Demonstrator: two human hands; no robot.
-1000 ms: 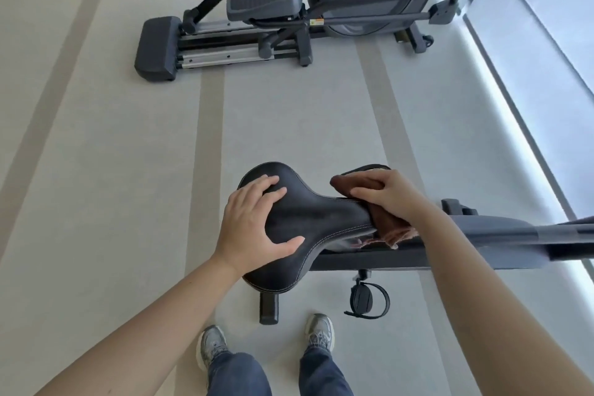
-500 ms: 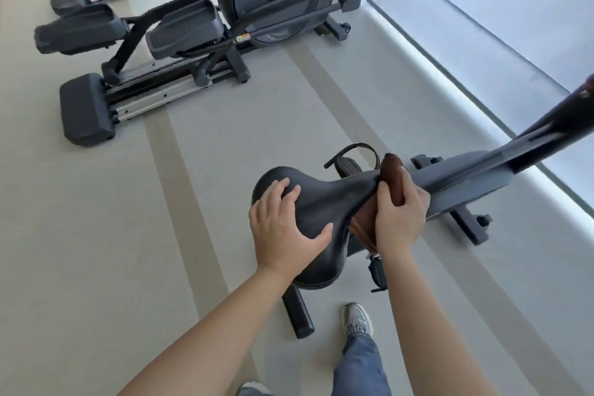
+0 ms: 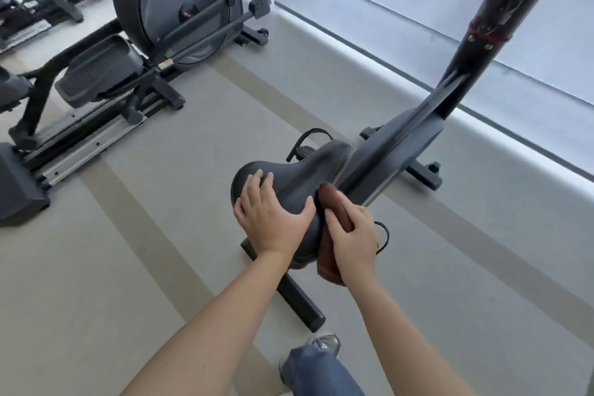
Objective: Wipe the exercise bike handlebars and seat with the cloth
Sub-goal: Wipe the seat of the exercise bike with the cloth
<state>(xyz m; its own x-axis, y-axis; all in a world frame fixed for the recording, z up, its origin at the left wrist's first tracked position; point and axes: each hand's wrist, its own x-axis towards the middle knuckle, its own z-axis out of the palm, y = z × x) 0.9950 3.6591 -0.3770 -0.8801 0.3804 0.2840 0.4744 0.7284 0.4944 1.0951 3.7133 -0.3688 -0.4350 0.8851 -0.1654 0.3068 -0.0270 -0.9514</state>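
Note:
The exercise bike's black padded seat (image 3: 302, 180) sits at the centre of the head view, its nose pointing up and right toward the bike frame (image 3: 405, 138). My left hand (image 3: 273, 219) lies flat on the wide rear of the seat, fingers spread. My right hand (image 3: 352, 235) grips a brown cloth (image 3: 331, 254) and presses it against the seat's right side edge. The cloth hangs down below the seat rim. The handlebars are out of view; only the dark upright post (image 3: 501, 16) shows at the upper right.
An elliptical trainer (image 3: 154, 42) stands at the upper left, with more machines behind it. The bike's rear floor bar (image 3: 299, 302) lies under the seat. A pedal strap (image 3: 308, 138) shows past the seat. A window wall (image 3: 418, 10) runs along the right. My shoe and jeans leg (image 3: 318, 363) are below.
My right hand has slid the cloth from the seat's nose back along the right side toward the rear. The left hand stays on the seat. The view has swung right.

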